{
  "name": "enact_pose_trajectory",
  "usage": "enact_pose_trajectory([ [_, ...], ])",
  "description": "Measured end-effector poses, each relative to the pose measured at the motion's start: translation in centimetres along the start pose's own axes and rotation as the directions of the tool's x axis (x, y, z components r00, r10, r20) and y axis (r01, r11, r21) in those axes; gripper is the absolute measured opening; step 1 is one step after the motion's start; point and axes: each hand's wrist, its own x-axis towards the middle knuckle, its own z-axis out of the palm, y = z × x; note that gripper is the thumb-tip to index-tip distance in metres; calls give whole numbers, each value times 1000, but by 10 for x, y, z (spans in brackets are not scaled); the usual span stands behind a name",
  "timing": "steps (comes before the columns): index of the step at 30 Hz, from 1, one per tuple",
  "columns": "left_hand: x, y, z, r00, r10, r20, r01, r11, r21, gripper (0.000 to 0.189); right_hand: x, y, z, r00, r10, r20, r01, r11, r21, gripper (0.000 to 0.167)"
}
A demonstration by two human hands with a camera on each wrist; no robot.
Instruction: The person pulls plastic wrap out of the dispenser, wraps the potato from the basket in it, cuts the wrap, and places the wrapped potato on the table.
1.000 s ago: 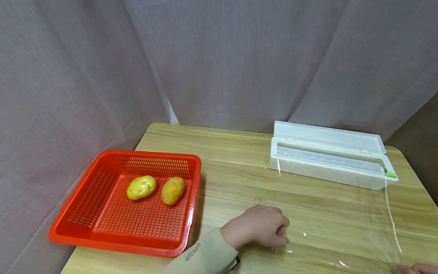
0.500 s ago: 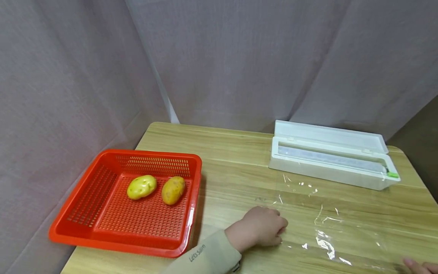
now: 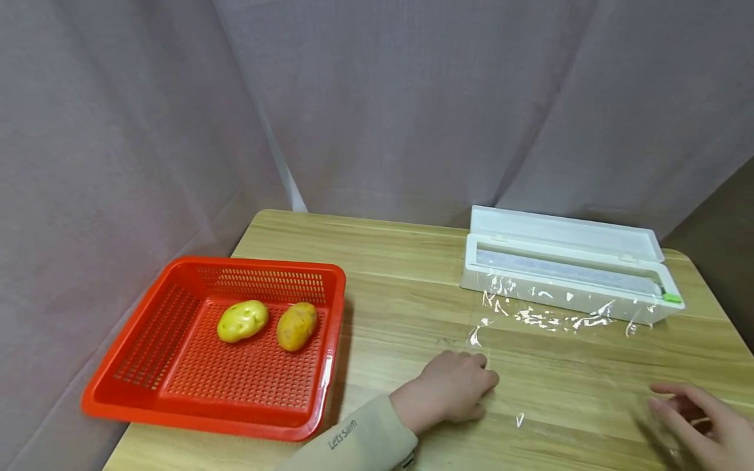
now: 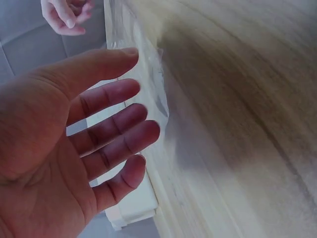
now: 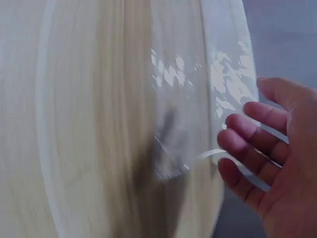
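A clear sheet of cling film (image 3: 536, 318) lies over the tabletop in front of a white cling film dispenser (image 3: 568, 237), its glints running up to the box's front. My left hand (image 3: 456, 386) is at the film's left side. In the left wrist view that hand's fingers (image 4: 121, 141) are spread and loosely bent, with nothing between them and the film's edge just beyond. My right hand (image 3: 703, 422) hovers over the front right of the table, holding nothing. The right wrist view shows its relaxed fingers (image 5: 242, 144) beside the film's corner.
A red plastic basket (image 3: 206, 422) stands on the left, with two potatoes inside: a pale yellow one (image 3: 243, 320) and a browner one (image 3: 297, 326). The dispenser's lid is raised, and a green slider (image 3: 671, 298) sits at its right end. Grey curtains (image 3: 383, 111) hang behind the table.
My right hand has let go of the film's corner and come up into view from the lower right. The film has dropped flat, with glints near the box. The left hand has barely moved.
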Motion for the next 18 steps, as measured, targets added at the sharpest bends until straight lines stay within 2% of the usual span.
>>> enact_pose_trajectory([
  [5,1,-3,0,1000,-8,-20,8,1000,-6,23,8,-3,5,993,-118,3,117,990,76,36],
  [8,1,-4,1,1000,-10,-26,9,1000,-6,25,7,2,9,986,-164,-6,164,986,23,44],
  [10,1,-4,2,999,-11,-33,11,1000,-11,27,5,5,12,985,-169,20,170,984,-50,52],
  [13,1,-5,3,998,-13,-55,12,1000,-24,29,2,6,15,985,-126,113,142,979,-145,68],
  [16,1,-6,3,997,-18,-80,15,999,-47,34,1,5,17,970,-43,241,89,979,-183,82],
  [18,1,-6,3,996,-22,-91,17,998,-55,38,0,6,18,962,-15,273,71,979,-194,87],
])
